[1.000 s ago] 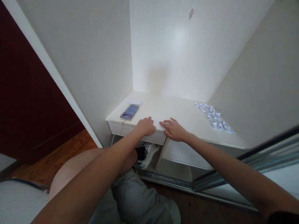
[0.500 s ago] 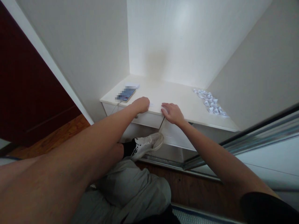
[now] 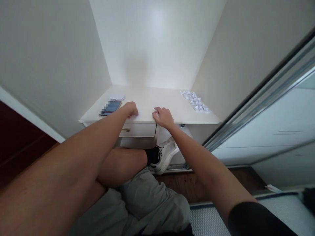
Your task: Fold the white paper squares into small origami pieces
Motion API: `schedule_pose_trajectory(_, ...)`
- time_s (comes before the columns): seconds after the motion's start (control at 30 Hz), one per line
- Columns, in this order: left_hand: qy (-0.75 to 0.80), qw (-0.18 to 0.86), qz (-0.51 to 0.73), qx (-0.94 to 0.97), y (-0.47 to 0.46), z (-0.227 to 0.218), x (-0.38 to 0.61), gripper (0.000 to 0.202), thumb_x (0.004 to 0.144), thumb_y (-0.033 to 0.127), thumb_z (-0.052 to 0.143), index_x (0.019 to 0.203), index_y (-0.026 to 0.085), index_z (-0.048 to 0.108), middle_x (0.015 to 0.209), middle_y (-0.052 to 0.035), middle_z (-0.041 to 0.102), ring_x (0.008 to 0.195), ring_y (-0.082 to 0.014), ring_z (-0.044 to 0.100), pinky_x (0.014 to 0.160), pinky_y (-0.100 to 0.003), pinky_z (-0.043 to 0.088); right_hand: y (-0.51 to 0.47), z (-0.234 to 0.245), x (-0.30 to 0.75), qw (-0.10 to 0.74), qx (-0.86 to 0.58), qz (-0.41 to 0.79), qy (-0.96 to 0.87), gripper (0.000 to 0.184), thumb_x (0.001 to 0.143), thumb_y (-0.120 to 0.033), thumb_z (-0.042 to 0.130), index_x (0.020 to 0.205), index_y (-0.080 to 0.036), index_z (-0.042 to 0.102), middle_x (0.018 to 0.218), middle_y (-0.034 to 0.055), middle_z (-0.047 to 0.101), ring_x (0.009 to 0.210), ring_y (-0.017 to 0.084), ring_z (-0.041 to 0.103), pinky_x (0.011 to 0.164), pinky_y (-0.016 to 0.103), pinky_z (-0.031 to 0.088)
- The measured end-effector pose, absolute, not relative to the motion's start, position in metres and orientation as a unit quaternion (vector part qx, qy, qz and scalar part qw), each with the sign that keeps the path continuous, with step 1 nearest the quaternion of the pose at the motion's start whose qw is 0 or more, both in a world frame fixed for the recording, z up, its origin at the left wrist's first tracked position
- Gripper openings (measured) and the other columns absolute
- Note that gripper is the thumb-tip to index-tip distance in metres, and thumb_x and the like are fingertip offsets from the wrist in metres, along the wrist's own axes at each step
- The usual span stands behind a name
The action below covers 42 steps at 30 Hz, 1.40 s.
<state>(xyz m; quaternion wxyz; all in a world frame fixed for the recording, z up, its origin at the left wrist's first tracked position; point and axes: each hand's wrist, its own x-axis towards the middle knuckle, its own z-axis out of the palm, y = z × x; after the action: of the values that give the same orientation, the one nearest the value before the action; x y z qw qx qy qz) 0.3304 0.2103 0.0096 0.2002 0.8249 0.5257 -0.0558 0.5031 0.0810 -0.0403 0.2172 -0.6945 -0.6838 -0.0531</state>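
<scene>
My left hand (image 3: 130, 109) rests on the white shelf top (image 3: 167, 98) near its front edge, fingers curled under and pressed onto a small white paper (image 3: 138, 113) that barely shows against the surface. A little to the right, my right hand (image 3: 162, 117) is curled too, its fingertips at the same paper. A phone (image 3: 110, 107) lies left of my left hand, with a small white object (image 3: 117, 97) behind it. Several small folded white paper pieces (image 3: 195, 101) lie in a row at the shelf's right side.
The shelf sits in a white alcove with walls close on three sides. A drawer with a metal handle (image 3: 125, 130) is under its front edge. My bent leg and a white shoe (image 3: 166, 153) are below. A sliding door frame (image 3: 258, 95) runs along the right.
The view has swung to the right and pulled back. Both hands have stayed at the shelf's front edge and curled tighter, the right from flat fingers into a closed pinch.
</scene>
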Motion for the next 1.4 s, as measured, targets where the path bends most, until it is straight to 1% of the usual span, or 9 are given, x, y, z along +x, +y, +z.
schedule_pose_trajectory(0.3, 0.482, 0.415, 0.085, 0.767, 0.21, 0.009, 0.336, 0.038, 0.099, 0.037, 0.067, 0.131, 0.017, 0.062, 0.13, -0.0116, 0.065, 0.11, -0.0255, 0.068, 0.092, -0.047, 0.06, 0.08, -0.044, 0.509, 0.29, -0.68, 0.007, -0.673, 0.042, 0.099, -0.04, 0.058, 0.132, -0.015, 0.065, 0.118, 0.0113, 0.078, 0.118, 0.03, 0.064, 0.109, 0.045, 0.042)
schedule_pose_trajectory(0.5, 0.425, 0.545, 0.317, 0.649, 0.186, 0.003, 0.326, 0.016, 0.09, 0.018, 0.073, 0.1, 0.013, 0.062, 0.085, -0.0015, 0.068, 0.07, -0.0132, 0.069, 0.074, -0.034, 0.063, 0.091, -0.05, 0.512, 0.435, -0.646, 0.075, -0.623, 0.035, 0.1, -0.043, 0.054, 0.122, -0.017, 0.065, 0.11, 0.0133, 0.078, 0.097, 0.022, 0.074, 0.087, 0.037, 0.058)
schedule_pose_trajectory(0.6, 0.366, 0.587, 0.426, 0.583, 0.176, 0.002, 0.323, 0.025, 0.081, 0.02, 0.079, 0.096, 0.015, 0.059, 0.082, 0.0006, 0.068, 0.07, -0.0131, 0.073, 0.08, -0.035, 0.065, 0.113, -0.047, 0.501, 0.504, -0.588, 0.12, -0.621, 0.044, 0.099, -0.051, 0.056, 0.128, -0.019, 0.06, 0.115, 0.013, 0.076, 0.096, 0.021, 0.075, 0.083, 0.036, 0.061)
schedule_pose_trajectory(0.7, 0.334, 0.598, 0.493, 0.537, 0.169, 0.001, 0.321, 0.033, 0.074, 0.026, 0.082, 0.097, 0.016, 0.06, 0.084, 0.0001, 0.07, 0.074, -0.0154, 0.075, 0.084, -0.039, 0.066, 0.14, -0.035, 0.489, 0.545, -0.519, 0.167, -0.637, 0.049, 0.098, -0.056, 0.058, 0.13, -0.02, 0.057, 0.103, 0.0096, 0.075, 0.09, 0.021, 0.076, 0.081, 0.036, 0.063)
schedule_pose_trajectory(0.97, 0.331, 0.616, 0.563, 0.441, 0.179, -0.006, 0.317, 0.033, 0.069, 0.031, 0.088, 0.089, 0.016, 0.067, 0.084, -0.0034, 0.075, 0.078, -0.0193, 0.076, 0.079, -0.039, 0.068, 0.193, 0.003, 0.494, 0.47, -0.391, 0.21, -0.763, 0.033, 0.092, -0.034, 0.072, 0.124, -0.024, 0.068, 0.099, 0.0049, 0.076, 0.078, 0.016, 0.071, 0.073, 0.032, 0.061)
schedule_pose_trajectory(1.03, 0.342, 0.615, 0.557, 0.44, 0.187, -0.008, 0.315, 0.034, 0.069, 0.03, 0.089, 0.095, 0.016, 0.07, 0.087, -0.0034, 0.075, 0.079, -0.019, 0.077, 0.08, -0.038, 0.068, 0.199, -0.001, 0.499, 0.446, -0.382, 0.169, -0.792, 0.033, 0.093, -0.03, 0.07, 0.125, -0.025, 0.068, 0.106, 0.0055, 0.077, 0.076, 0.015, 0.07, 0.073, 0.03, 0.06)
schedule_pose_trajectory(1.13, 0.364, 0.629, 0.533, 0.434, 0.195, -0.012, 0.316, 0.031, 0.068, 0.028, 0.088, 0.092, 0.016, 0.074, 0.088, -0.0039, 0.075, 0.08, -0.0188, 0.076, 0.08, -0.036, 0.068, 0.206, -0.018, 0.505, 0.454, -0.381, 0.12, -0.797, 0.034, 0.094, -0.026, 0.07, 0.128, -0.025, 0.067, 0.085, 0.0003, 0.074, 0.068, 0.013, 0.068, 0.069, 0.028, 0.058)
schedule_pose_trajectory(1.27, 0.382, 0.659, 0.512, 0.397, 0.201, -0.018, 0.325, 0.024, 0.068, 0.03, 0.087, 0.079, 0.016, 0.072, 0.082, -0.0044, 0.074, 0.08, -0.0202, 0.077, 0.077, -0.035, 0.069, 0.209, -0.037, 0.509, 0.47, -0.391, 0.144, -0.778, 0.035, 0.097, -0.027, 0.066, 0.131, -0.027, 0.065, 0.081, -0.0015, 0.072, 0.066, 0.013, 0.067, 0.067, 0.028, 0.057)
schedule_pose_trajectory(1.4, 0.403, 0.661, 0.496, 0.393, 0.202, -0.023, 0.334, 0.029, 0.067, 0.034, 0.09, 0.083, 0.016, 0.072, 0.082, -0.0051, 0.075, 0.082, -0.0224, 0.077, 0.069, -0.032, 0.068, 0.208, -0.04, 0.514, 0.481, -0.4, 0.175, -0.761, 0.036, 0.096, -0.026, 0.066, 0.132, -0.028, 0.066, 0.084, -0.0008, 0.073, 0.066, 0.012, 0.067, 0.066, 0.027, 0.058)
